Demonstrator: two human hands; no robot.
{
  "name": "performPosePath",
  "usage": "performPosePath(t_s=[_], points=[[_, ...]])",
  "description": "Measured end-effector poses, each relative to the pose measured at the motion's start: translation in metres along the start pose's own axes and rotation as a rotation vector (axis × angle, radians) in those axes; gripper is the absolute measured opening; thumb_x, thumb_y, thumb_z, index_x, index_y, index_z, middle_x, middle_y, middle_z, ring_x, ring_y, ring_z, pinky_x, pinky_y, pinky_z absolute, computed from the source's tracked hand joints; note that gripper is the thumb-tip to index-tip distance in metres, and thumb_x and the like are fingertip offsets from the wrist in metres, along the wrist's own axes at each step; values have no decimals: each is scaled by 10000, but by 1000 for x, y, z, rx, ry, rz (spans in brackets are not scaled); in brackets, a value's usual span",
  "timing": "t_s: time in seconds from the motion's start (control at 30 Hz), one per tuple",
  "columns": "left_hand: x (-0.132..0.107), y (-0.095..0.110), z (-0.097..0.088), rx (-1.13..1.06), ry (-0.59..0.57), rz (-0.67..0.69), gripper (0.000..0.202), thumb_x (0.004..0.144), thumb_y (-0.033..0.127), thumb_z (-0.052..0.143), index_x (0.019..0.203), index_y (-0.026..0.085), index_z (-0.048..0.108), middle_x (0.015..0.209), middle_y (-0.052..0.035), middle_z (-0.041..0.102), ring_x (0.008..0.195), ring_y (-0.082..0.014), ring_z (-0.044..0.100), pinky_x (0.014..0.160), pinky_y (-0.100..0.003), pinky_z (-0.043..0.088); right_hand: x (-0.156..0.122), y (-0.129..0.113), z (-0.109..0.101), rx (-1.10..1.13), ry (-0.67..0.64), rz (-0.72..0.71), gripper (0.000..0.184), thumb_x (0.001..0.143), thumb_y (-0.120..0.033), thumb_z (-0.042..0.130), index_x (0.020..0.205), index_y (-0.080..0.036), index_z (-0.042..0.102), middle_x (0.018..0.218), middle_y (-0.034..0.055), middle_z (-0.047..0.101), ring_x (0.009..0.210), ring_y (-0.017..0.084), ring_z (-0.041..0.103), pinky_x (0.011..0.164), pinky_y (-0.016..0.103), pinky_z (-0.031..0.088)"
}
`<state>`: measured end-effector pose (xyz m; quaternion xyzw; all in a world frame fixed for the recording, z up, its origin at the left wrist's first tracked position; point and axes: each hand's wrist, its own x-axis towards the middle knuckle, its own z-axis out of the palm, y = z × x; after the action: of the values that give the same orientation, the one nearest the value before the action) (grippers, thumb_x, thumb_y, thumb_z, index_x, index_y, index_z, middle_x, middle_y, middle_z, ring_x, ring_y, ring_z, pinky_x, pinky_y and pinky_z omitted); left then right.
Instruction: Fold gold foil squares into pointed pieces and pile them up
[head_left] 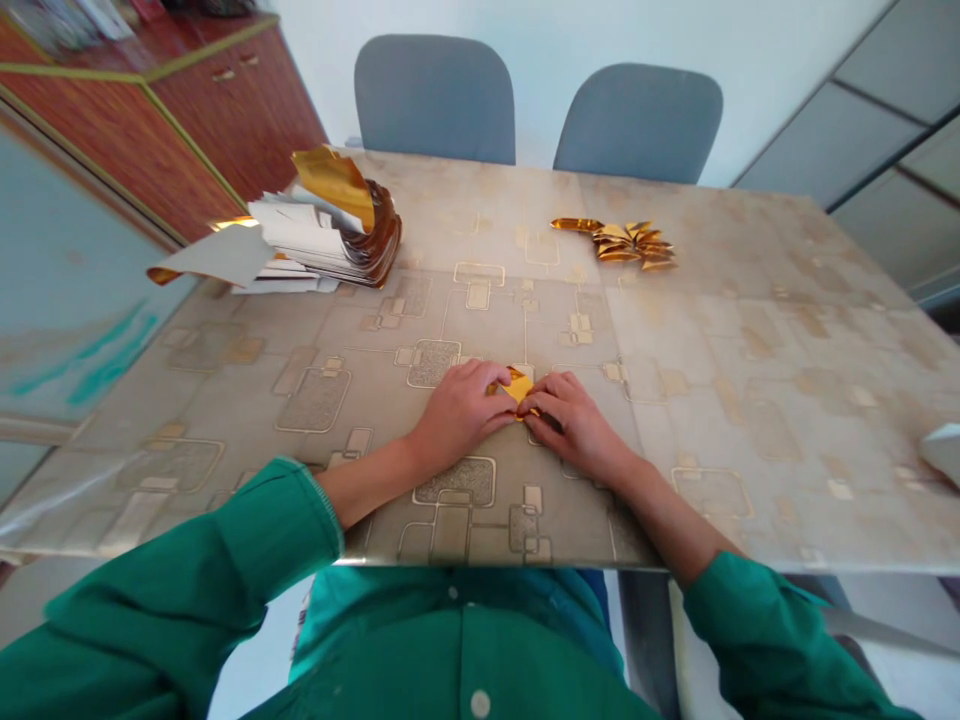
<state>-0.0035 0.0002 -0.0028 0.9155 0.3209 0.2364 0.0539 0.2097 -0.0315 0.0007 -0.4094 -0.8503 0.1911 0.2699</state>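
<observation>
A small piece of gold foil paper (pixel 517 387) lies on the patterned table (pixel 750 380) just in front of me. My left hand (pixel 459 410) presses on its left side with fingers curled over it. From the other side my right hand (pixel 571 418) pinches its right edge, fingertips together. Most of the paper is hidden under the fingers, so its shape does not show.
A stack of gold and white foil sheets (pixel 315 235) sits at the far left of the table. Several folded gold pieces (pixel 626 242) lie at the far middle. Two grey chairs (pixel 435 98) stand behind the table. A wooden cabinet (pixel 150 120) is at left.
</observation>
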Motion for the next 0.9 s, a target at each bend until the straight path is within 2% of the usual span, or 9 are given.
performPosePath(t_s=[0.13,0.23,0.5,0.63,0.73,0.9], points=[[-5,3,-6,252,3,210,155,983,238,551,959,199,699,955,-36,648,916,-196,537,817,-338,403,-1,-1,-1,-26,-3,-37,154,934,-133,522,983,-180,660,931,82,596,909,219,492,818,370,452],[-13,8,-10,309,-6,280,191,1000,194,498,1043,160,681,977,-43,669,892,-199,542,821,-346,405,-2,-2,-2,-55,0,-79,196,964,-157,481,1009,-180,671,935,91,612,912,220,497,822,376,462],[-23,17,-14,313,-79,220,216,1003,202,479,1114,161,660,1049,-59,672,984,-221,549,960,-403,375,-6,11,-10,-99,-19,-161,262,938,-127,503,1030,-238,722,968,79,635,951,214,530,865,402,471],[-21,13,-15,340,-72,206,180,980,208,531,1096,175,664,991,-47,666,924,-213,547,892,-375,384,-6,10,-9,-121,-51,-153,262,949,-154,504,1092,-222,713,1028,99,612,998,218,518,896,400,475],[-19,9,-14,375,-36,174,138,975,221,551,1022,185,675,888,-30,652,859,-205,542,824,-359,378,-3,4,-4,-132,-71,-109,258,970,-205,495,1131,-211,698,998,98,590,956,214,504,867,382,485],[-14,2,-12,345,11,203,117,978,241,563,980,199,672,874,-13,665,856,-197,552,773,-337,366,3,0,2,-129,-44,-69,219,978,-252,506,1057,-202,704,944,92,590,900,217,486,817,371,476]])
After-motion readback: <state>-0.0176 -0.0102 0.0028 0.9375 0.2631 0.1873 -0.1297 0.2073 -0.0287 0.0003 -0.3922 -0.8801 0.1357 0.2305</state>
